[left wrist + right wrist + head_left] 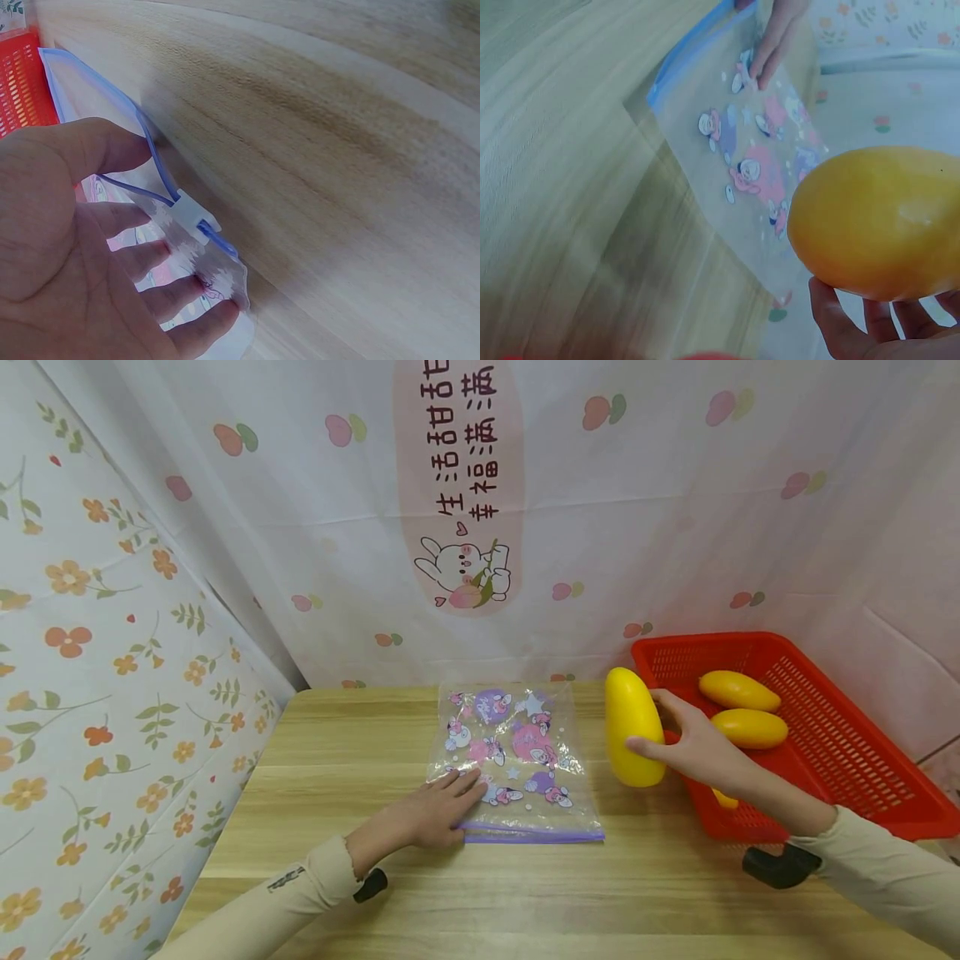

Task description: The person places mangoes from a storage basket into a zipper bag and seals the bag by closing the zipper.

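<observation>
While the left hand (438, 814) lies flat on the bag (513, 760), fingers straight and pressing its near-left corner, the right hand (693, 747) grips a mango (632, 727) upright, thumb on the near side and fingers curled round the far side.

Mango: held above the table (337, 760), between the bag's right edge and the left wall of the basket (847, 752). Close to both; whether it touches the tabletop cannot be told. Right wrist view shows the mango (877, 221) resting in the palm, fingers (840, 322) beneath it, bag (757, 165) lying below and beyond.

Bag: clear, printed with cartoon figures, flat on the table centre, purple zip strip along the near edge. Left wrist view shows the zip slider (191, 214) just beside the fingertips (202, 330), the strip slightly lifted there.

Basket: red, at the right of the table, tilted toward the far wall. Two more mangoes (738, 691) lie inside, one behind the other. The right forearm crosses the basket's near-left corner and hides part of its wall; a bit of yellow shows under the wrist.

Surroundings: patterned cloth screens at left, far and right. Black wrist mounts on both sleeves.
</observation>
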The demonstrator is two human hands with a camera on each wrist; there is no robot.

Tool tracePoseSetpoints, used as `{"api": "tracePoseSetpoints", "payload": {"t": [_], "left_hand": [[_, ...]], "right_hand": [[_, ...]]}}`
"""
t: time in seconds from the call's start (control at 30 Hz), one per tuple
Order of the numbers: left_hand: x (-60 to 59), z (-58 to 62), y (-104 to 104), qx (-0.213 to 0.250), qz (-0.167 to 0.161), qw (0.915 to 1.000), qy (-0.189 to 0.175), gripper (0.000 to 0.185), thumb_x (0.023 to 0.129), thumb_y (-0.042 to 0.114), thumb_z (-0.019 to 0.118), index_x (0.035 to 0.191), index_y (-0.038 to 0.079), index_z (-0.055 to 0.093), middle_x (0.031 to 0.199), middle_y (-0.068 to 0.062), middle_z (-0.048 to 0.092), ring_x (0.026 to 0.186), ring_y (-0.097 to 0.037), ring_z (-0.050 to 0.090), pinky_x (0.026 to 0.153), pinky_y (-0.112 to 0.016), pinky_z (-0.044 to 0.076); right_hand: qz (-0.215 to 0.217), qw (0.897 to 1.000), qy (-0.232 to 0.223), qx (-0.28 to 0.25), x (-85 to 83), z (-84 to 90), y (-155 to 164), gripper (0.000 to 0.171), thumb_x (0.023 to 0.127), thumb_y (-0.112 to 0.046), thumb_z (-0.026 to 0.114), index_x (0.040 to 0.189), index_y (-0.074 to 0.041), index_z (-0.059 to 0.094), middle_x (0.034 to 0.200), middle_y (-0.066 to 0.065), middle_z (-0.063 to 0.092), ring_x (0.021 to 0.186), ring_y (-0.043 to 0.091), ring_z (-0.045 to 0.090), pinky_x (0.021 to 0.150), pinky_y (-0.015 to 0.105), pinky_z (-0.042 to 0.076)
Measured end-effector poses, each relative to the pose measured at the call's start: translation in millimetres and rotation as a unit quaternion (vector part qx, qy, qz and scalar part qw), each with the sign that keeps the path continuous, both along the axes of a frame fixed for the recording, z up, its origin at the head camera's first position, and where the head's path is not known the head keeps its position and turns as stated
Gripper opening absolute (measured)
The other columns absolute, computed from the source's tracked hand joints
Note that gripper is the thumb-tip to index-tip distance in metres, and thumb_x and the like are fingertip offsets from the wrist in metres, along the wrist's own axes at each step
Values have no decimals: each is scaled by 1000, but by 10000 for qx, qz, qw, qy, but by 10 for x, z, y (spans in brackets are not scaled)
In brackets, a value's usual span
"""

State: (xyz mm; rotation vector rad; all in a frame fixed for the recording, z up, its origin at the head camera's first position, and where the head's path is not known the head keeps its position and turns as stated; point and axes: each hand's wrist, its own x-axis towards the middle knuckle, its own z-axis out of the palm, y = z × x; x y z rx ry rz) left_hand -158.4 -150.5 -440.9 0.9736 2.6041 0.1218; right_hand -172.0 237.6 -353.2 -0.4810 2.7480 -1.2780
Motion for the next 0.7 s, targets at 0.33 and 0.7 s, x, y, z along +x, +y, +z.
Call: {"api": "tracePoseSetpoints", "payload": {"t": [0.33, 0.7], "left_hand": [[-10, -18, -1, -31, 20, 10000, -15, 71, 99, 23, 60, 160, 7, 29, 167, -14, 18, 149, -41, 20, 113, -61, 28], [-12, -17, -2, -66, 12, 10000, -34, 71, 99, 23, 61, 161, 7, 29, 167, -13, 18, 149, -40, 20, 114, -59, 28]], "right_hand": [[-8, 9997, -241, -36, 12, -62, -136, 70, 94, -39, 72, 147, -5, 41, 123, 13, 59, 109, 31, 55, 93, 49, 51], [200, 9967, -708, -341, 67, -142, -229, 75, 96, -39, 68, 153, -3, 34, 129, 14, 56, 114, 33, 54, 92, 51, 54]]}}
